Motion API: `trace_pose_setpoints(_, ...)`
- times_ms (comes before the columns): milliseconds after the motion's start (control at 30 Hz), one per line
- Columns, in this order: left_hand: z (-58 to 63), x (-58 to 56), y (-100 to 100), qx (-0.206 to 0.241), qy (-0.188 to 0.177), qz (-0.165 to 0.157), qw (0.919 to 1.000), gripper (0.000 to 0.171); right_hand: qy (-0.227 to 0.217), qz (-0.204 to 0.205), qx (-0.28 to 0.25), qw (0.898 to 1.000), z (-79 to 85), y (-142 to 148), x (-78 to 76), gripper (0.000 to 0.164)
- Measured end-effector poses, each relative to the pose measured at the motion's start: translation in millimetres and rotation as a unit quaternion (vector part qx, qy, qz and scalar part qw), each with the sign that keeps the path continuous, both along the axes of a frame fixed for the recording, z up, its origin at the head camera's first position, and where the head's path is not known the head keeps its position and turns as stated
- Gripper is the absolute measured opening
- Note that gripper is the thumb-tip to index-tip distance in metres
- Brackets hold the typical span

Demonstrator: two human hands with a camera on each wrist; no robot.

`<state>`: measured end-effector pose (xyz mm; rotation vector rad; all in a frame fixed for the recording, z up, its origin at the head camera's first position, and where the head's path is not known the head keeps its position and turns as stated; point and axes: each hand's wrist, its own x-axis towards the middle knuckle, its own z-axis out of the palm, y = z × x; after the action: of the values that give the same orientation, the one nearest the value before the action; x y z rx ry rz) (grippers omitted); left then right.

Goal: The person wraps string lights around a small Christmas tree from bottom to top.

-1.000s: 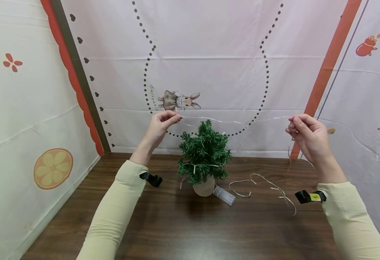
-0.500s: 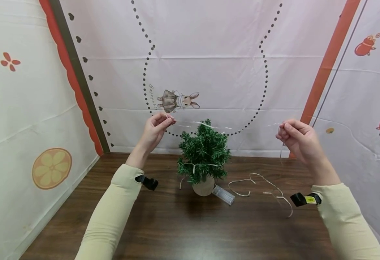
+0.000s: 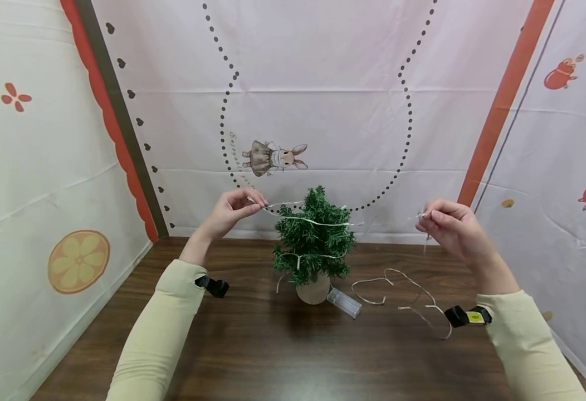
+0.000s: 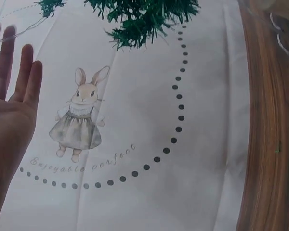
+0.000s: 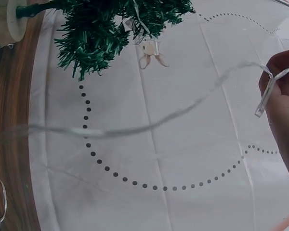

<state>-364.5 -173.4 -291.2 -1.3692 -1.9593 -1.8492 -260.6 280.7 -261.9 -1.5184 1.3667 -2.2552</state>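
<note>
A small artificial Christmas tree [image 3: 314,236] stands upright on a round wooden base [image 3: 313,292]. My left hand [image 3: 230,211], left of the tree, pinches a thin strand of string lights [image 3: 318,224] between thumb and index finger. The strand crosses in front of the upper branches towards my right hand [image 3: 448,228], which pinches it on the right, apart from the tree. One small bulb [image 5: 265,98] hangs by the right fingers in the right wrist view. Lower on the branches lies another stretch of the wire. The left thumb is hidden in the left wrist view.
A clear battery box [image 3: 345,303] lies beside the base on the dark wooden table [image 3: 293,362]. Loose light wire [image 3: 420,287] curls over the tabletop at right. A printed cloth [image 3: 318,122] hangs close behind the tree, with further cloths at both sides.
Both hands have come down, the left also outward to the left and the right inward. The strand between them has dropped from around the treetop to across the upper branches.
</note>
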Motion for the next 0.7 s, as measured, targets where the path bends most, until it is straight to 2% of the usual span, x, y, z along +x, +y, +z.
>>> trace_pose_setpoints(67,-0.5,0.6,-3.0,-0.026,0.011,0.015,0.9995,0.013,0.009,0.005,0.010,1.000,-2.9,-0.4,-0.4,0.041)
trace_pose_setpoints(133,-0.7,0.8,-5.3,-0.039,0.013,0.016,0.9990,0.012,0.021,0.005,0.018,1.000,-5.3,-0.3,-0.4,0.043)
trace_pose_setpoints(300,-1.8,0.7,-9.5,-0.056,0.023,0.006,0.9981,0.013,0.040,0.005,0.036,0.999,-8.9,-0.1,0.3,0.047)
trace_pose_setpoints(433,-2.6,2.4,-10.0,-0.071,0.037,-0.001,0.9968,0.013,0.045,0.020,0.040,0.998,-12.0,1.9,-1.6,0.049)
trace_pose_setpoints(567,-7.3,3.6,-9.4,-0.088,0.041,-0.016,0.9952,0.009,0.057,0.042,0.043,0.997,-16.5,5.5,-5.4,0.049)
trace_pose_setpoints(700,-13.0,6.9,-10.4,-0.107,0.044,-0.027,0.9929,0.008,0.060,0.046,0.046,0.996,-21.3,9.0,-7.9,0.049)
